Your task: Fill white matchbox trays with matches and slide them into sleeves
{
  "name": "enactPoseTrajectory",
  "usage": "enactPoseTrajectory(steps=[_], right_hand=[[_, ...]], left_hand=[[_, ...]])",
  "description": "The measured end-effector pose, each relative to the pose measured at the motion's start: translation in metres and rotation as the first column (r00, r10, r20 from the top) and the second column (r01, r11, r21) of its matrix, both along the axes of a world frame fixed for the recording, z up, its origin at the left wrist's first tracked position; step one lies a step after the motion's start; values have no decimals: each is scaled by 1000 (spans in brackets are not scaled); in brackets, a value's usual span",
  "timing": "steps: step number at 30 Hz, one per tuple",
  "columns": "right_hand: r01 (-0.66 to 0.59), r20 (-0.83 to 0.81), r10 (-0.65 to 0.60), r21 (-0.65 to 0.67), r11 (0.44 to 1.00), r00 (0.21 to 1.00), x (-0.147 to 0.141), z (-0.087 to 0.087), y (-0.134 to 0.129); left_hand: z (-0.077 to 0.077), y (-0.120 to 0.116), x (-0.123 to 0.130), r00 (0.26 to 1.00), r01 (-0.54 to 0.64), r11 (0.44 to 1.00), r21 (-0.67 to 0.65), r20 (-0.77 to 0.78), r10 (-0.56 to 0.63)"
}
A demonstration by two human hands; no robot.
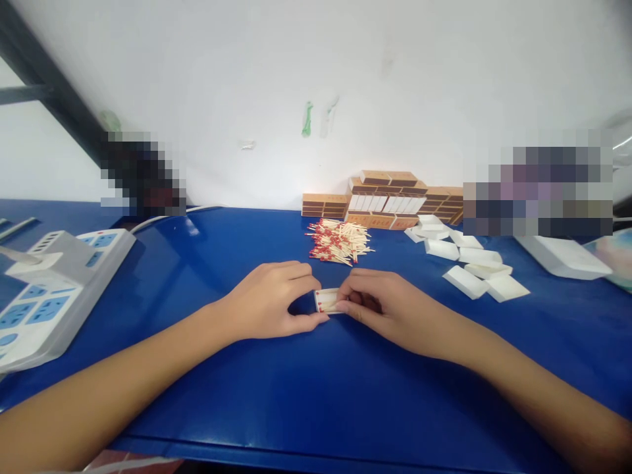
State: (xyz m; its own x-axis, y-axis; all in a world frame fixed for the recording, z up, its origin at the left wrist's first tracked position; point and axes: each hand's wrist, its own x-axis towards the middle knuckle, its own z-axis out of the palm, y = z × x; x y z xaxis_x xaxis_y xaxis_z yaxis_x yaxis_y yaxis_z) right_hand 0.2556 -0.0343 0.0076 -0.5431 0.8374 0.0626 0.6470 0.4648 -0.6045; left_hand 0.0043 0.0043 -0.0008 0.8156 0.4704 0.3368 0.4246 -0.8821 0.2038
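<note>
A small white matchbox tray [323, 293] lies on the blue table between my hands, with a few red-tipped matches [326, 307] inside. My left hand [276, 299] holds the tray's left end, index finger at the far corner and thumb along the near side. Over the right part of the tray, my right hand [382, 303] is closed in a pinch on matches, its fingertips inside the tray; how many it holds is hidden. Just beyond the hands is a loose heap of matches [340, 240], red heads mostly toward the left.
Stacked brown matchboxes [385, 197] stand against the white wall. Several white trays [464, 282] lie scattered at the right, near a larger white box [563, 257]. A white power strip [74, 283] with blue sockets sits at the left. Two areas by the wall are pixelated.
</note>
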Motion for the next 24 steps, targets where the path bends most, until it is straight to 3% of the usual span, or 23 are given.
enactPoseTrajectory(steps=[4, 7, 13, 16, 19, 24], right_hand=[[-55, -38, 55, 11, 998, 998, 2, 4, -1], [-27, -42, 28, 44, 999, 999, 3, 8, -2], [-13, -1, 13, 57, 998, 1000, 2, 5, 0], [111, -28, -108, 144, 983, 994, 7, -3, 11], [255, -45, -252, 272, 928, 967, 13, -15, 27], [273, -20, -281, 316, 909, 959, 13, -26, 44]], left_hand=[[0, -2, 2, 996, 24, 999, 39, 89, -28], [0, -2, 2, 990, 19, 998, 64, 136, -28], [0, 2, 1, 1000, -7, 1000, -15, 13, 7], [0, 2, 0, 1000, -26, 999, -32, -4, 25], [0, 1, 0, 1000, -29, 999, -32, -12, 28], [-2, 1, 1, 999, -38, 998, -53, -12, 37]])
